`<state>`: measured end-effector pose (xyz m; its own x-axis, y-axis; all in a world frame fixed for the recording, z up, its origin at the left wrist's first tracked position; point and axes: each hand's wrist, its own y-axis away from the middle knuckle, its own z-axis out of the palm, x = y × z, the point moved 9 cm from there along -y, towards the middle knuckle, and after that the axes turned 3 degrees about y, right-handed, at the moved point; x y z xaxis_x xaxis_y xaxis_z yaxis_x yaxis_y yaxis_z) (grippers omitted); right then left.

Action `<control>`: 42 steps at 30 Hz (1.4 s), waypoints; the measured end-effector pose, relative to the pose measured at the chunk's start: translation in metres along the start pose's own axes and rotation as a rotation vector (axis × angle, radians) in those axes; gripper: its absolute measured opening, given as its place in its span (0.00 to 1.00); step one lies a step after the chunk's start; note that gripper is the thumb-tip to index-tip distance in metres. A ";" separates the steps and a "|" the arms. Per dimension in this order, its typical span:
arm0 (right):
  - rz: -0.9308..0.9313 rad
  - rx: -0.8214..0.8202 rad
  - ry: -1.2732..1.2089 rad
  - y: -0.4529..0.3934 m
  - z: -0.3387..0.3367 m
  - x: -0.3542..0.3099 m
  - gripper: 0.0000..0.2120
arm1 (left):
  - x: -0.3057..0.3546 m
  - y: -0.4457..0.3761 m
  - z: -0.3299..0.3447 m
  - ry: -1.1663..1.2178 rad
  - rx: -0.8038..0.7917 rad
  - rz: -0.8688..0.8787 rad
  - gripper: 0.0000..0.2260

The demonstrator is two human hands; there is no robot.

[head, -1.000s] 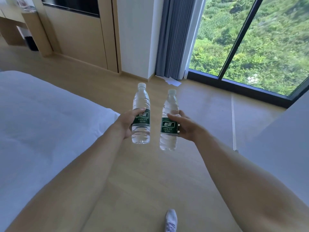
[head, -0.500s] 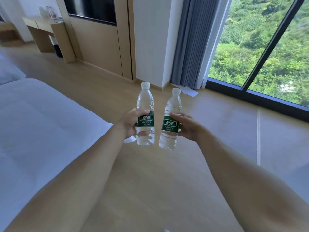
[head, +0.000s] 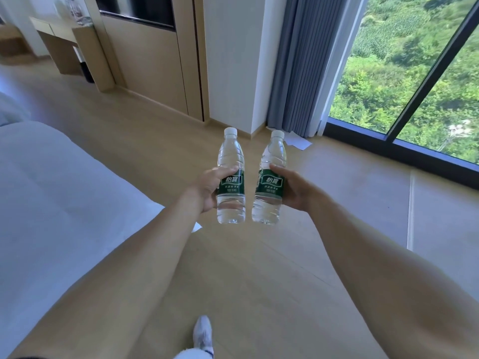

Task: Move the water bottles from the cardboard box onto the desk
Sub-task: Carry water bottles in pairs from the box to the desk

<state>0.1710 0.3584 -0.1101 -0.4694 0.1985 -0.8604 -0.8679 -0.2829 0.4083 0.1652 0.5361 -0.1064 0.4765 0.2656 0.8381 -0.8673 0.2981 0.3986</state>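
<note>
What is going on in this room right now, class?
A person is walking across a wooden floor with a water bottle in each hand. The left hand grips the left bottle round its green label, and the right hand grips the right bottle the same way. Both bottles are upright, capped and apart. A desk stands far off at the upper left, and a white bed lies to the left.

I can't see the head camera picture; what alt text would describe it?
A person's left hand and right hand each hold an upright, green-labelled water bottle, left bottle and right bottle, above a wooden floor. A white bed lies left, a window right.
</note>
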 end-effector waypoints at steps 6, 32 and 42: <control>-0.070 0.002 0.080 -0.074 -0.023 -0.032 0.27 | 0.037 -0.069 -0.017 -0.072 0.037 0.014 0.15; -0.040 -0.128 0.299 -0.466 0.014 -0.184 0.17 | 0.243 -0.359 -0.185 0.000 0.286 0.134 0.19; 0.008 -0.301 0.328 -0.632 0.011 -0.258 0.21 | 0.309 -0.468 -0.231 0.088 0.563 0.195 0.17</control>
<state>0.8382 0.4964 -0.1430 -0.3570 -0.0996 -0.9288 -0.7557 -0.5537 0.3498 0.7519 0.6904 -0.1202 0.2903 0.3485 0.8912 -0.8712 -0.2890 0.3968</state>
